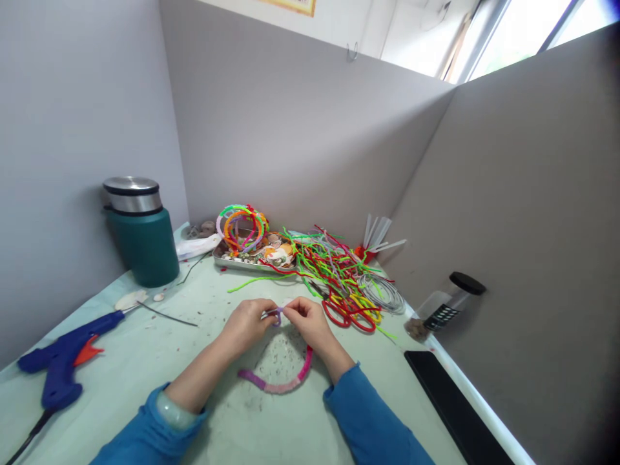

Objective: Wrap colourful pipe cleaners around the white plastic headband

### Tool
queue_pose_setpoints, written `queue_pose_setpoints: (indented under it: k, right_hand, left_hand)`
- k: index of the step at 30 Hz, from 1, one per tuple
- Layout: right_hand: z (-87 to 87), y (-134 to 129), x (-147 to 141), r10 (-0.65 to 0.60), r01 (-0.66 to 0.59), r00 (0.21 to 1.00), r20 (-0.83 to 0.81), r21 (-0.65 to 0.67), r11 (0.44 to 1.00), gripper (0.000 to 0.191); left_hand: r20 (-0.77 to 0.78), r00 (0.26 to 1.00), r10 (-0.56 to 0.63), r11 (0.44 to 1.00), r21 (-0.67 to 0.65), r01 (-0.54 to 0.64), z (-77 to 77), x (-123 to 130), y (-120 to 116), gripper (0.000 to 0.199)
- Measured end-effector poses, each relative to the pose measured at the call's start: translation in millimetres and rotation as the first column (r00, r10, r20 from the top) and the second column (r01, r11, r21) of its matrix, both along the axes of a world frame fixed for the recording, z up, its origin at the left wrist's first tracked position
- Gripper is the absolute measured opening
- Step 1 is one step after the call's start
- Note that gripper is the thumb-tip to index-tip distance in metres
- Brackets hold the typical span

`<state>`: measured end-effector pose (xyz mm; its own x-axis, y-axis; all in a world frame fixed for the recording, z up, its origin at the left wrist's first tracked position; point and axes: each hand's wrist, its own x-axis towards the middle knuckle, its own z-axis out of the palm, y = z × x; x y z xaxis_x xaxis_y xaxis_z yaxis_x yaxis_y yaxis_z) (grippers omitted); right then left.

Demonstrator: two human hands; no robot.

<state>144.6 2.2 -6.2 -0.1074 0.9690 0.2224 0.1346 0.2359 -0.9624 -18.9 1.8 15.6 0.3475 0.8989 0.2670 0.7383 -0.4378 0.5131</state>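
Note:
Both hands meet above the middle of the table, fingertips almost touching. A short purple pipe cleaner [278, 317] is pinched between them, partly covered by the fingers. My left hand [248, 326] is closed on its left side, with a thin pale strand showing near the fingertips. On the other side, my right hand [310, 323] grips it between thumb and forefinger. Below the hands curves a fuzzy band [283, 388] in purple, pale pink and bright pink. Its upper right end passes behind my right hand, so I cannot tell whether it joins the purple piece.
Beyond the hands lie a metal tray [232, 263] with colourful fuzzy rings [242, 227], a heap of pipe cleaners [329, 255] and red-handled scissors [339, 311]. A blue glue gun [62, 358] and green flask [143, 245] stand left; a clear jar [443, 309] and black slab [455, 403] are right.

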Motion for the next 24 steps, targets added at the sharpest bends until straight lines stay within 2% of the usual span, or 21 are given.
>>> queue_pose_setpoints:
  k: [8,24]
  right_hand:
    - [1.6,-1.9,-1.6,0.03,-0.031,0.999,0.028,0.019,0.999,0.014]
    - [4.5,-3.3,-0.3,0.047,-0.05,0.998,0.049,0.056,0.997,0.015]
  left_hand:
    - [-0.068,0.996,0.058,0.997,0.056,-0.055,-2.3,-0.1,-2.6,0.014]
    - [0.018,0.999,-0.046,0.999,0.012,0.045,1.2,-1.2,0.6,0.024]
